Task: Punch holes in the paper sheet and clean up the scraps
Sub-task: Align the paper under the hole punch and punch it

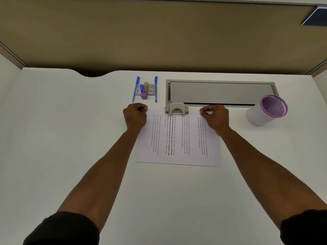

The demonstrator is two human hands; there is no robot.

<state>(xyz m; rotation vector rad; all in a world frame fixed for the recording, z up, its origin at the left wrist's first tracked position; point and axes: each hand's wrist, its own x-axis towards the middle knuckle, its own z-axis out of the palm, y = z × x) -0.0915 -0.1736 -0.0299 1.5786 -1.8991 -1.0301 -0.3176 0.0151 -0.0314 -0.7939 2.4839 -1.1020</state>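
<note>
Your left hand (135, 115) pinches the far left corner of the sheet (178, 140), and your right hand (215, 117) pinches its far right corner. The sheet lies flat on the worktop (70, 138) between your forearms, its far edge tucked into the punch (176, 108) midway between your hands. Two pens (155, 89) lie beyond your left hand; a cup (267, 110) stands right of your right hand.

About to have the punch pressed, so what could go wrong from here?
Both hands, left hand and right hand, pinch the paper sheet at its far corners, so neither steadies the hole punch; the sheet could skew. The purple-rimmed cup beside the right hand could get knocked.
</note>
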